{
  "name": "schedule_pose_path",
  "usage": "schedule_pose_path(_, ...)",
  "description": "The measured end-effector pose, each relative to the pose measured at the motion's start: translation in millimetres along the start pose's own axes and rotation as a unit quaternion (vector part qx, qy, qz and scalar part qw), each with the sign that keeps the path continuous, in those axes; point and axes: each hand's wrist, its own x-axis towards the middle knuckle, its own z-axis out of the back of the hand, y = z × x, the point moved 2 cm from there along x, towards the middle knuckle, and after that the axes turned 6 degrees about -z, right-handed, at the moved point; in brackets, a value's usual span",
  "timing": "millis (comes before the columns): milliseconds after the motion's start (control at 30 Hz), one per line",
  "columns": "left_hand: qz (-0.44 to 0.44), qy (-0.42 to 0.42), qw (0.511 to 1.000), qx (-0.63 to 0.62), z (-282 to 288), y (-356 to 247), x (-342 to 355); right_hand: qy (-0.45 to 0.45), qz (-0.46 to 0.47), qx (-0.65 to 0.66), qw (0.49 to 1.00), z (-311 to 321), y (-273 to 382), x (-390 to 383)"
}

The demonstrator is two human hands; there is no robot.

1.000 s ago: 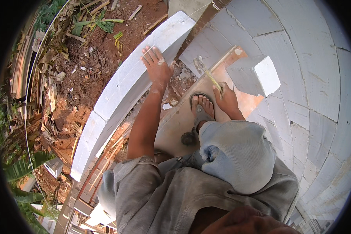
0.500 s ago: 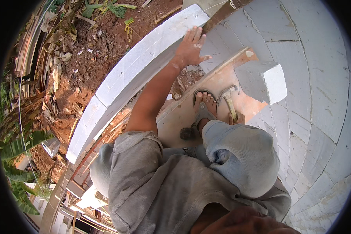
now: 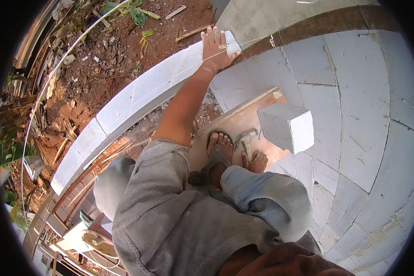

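Note:
My left hand point(image 3: 215, 51) lies flat with fingers spread on the far end of a row of white lightweight blocks point(image 3: 138, 94). Its thumb points to the right, and a thin string point(image 3: 257, 39) runs close by it. Low between my foot and the block wall, my right hand point(image 3: 256, 162) is closed round the handle of a hammer point(image 3: 247, 146). The hammer's curved metal head is up, resting near an orange-stained board point(image 3: 262, 112). A loose white block point(image 3: 287, 126) with a rough broken end stands beside the hammer.
A tall wall of white blocks point(image 3: 354, 106) rises on the right, with a brown beam point(image 3: 326, 26) at its far edge. My sandalled foot point(image 3: 220, 149) rests on the board. Red soil point(image 3: 96, 78) with debris lies beyond the row. A cable point(image 3: 55, 73) crosses the left.
My left hand has moved from the inner edge onto the top of the block row's end. The view has shifted, and more of my right hand shows at the hammer handle.

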Motion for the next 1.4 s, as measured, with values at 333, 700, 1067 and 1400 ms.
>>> schedule_pose_path(333, -0.041, -0.059, 0.991, -0.11, 13, 16, -61, -0.015, 0.004, -0.081, 0.997, -38, -32, 2)
schedule_pose_path(700, 0.234, -0.013, 0.972, 0.029, 85, 167, -285, 0.038, 0.141, -0.06, 0.987, -2, -12, 70)
schedule_pose_path(1067, 0.454, 0.311, 0.835, -0.017, 162, 161, -344, 0.099, 0.242, -0.069, 0.963, 6, 20, 121)
schedule_pose_path(1400, 0.271, 0.362, 0.889, -0.072, 356, 126, -421, 0.167, 0.321, -0.066, 0.93, 8, 66, 167)
